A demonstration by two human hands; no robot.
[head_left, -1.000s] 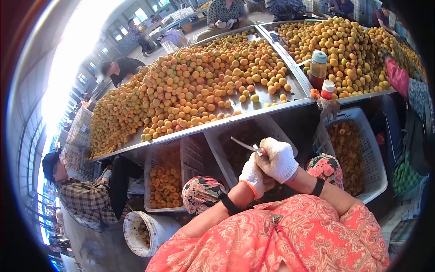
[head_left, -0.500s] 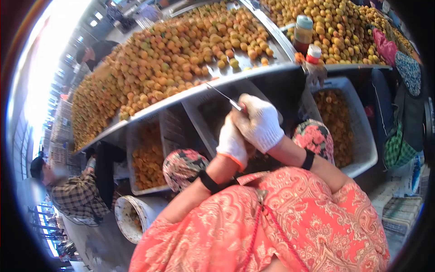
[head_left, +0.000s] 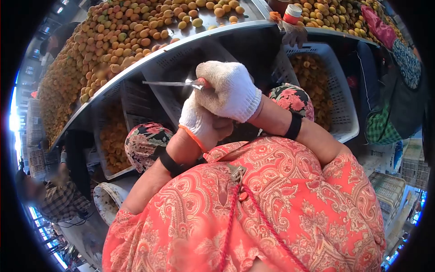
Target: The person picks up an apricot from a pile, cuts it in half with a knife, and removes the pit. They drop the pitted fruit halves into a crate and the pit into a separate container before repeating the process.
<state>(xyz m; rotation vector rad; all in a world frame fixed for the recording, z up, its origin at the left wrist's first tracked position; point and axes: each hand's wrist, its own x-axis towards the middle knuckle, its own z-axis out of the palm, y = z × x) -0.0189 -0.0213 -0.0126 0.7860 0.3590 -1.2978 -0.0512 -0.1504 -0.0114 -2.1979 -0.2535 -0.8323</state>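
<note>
My right hand (head_left: 230, 88), in a white knit glove, is closed round the red handle of a thin knife (head_left: 166, 83). Its blade points left, above the space between my knees. Just below, my left hand (head_left: 197, 119), in a white glove with an orange cuff, presses against the right one. Its fingers look curled, and whatever they may hold is hidden behind the two hands. Beyond them, whole apricots (head_left: 131, 34) lie heaped on a metal-edged table (head_left: 195, 35).
Crates of orange fruit pieces stand under the table, one on the left (head_left: 110, 170) and one on the right (head_left: 346, 106). A white bucket (head_left: 102, 199) is at my left. A red-labelled bottle (head_left: 292, 13) sits at the table edge. Another person (head_left: 63, 195) is far left.
Both hands have shifted left and up in view, still together. The knife has swung from pointing up-left to nearly level. My view has tilted down, so the table sits higher.
</note>
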